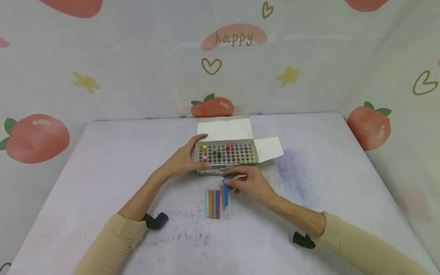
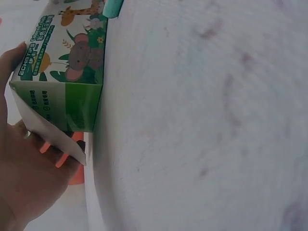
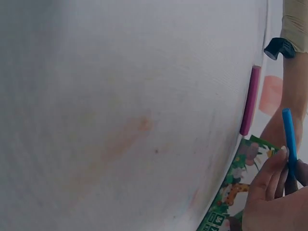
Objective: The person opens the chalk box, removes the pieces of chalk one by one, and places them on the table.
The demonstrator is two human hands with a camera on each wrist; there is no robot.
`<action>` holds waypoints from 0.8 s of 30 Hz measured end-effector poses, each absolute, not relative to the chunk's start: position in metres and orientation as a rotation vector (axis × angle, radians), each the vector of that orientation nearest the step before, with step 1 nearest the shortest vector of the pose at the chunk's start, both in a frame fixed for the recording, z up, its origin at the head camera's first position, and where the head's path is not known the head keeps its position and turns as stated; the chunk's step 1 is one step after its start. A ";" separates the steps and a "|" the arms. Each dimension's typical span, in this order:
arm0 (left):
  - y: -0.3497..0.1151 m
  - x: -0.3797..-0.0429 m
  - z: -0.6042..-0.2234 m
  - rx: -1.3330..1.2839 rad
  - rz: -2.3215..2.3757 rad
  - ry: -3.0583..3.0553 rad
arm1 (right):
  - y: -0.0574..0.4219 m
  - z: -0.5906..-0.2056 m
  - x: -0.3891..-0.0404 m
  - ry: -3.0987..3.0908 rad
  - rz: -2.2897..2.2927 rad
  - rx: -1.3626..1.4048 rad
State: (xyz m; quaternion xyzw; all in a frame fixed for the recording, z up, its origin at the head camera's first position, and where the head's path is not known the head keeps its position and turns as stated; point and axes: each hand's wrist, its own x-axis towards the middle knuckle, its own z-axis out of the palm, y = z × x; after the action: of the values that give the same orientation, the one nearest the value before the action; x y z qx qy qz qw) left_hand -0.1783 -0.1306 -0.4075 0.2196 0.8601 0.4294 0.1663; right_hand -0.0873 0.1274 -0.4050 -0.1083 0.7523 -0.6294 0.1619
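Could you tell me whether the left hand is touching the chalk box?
Touching: the head view shows the left hand wrapped around the chalk box's left end.

White table (image 1: 103, 160), peach-print backdrop cloth (image 1: 103, 57), even soft light

Surface (image 1: 103, 172): pale lilac covering, marked with dark smudges near the front and a bluish-purple stain toward the right. Resting directly on it: an open chalk box (image 1: 225, 157) at centre, flaps folded out; just in front of the box, four chalk sticks (image 1: 212, 203) laid side by side, touching — teal, orange, green, purple.
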 end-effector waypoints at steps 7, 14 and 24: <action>-0.132 -0.179 -0.409 0.633 1.245 2.441 | 0.124 -0.413 -0.086 2.149 -1.729 -0.294; -0.132 -0.179 -0.409 0.647 1.216 2.442 | 0.122 -0.421 -0.086 2.109 -1.664 -0.244; -0.133 -0.178 -0.407 0.640 1.196 2.435 | 0.121 -0.425 -0.088 2.046 -1.631 -0.226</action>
State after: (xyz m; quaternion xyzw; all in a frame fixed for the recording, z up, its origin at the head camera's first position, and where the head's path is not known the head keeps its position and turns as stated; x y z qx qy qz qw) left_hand -0.1782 -0.1333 -0.4075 0.2261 0.8599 0.4224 0.1761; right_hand -0.0885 0.1210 -0.4254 -0.0834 0.7534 -0.6006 0.2546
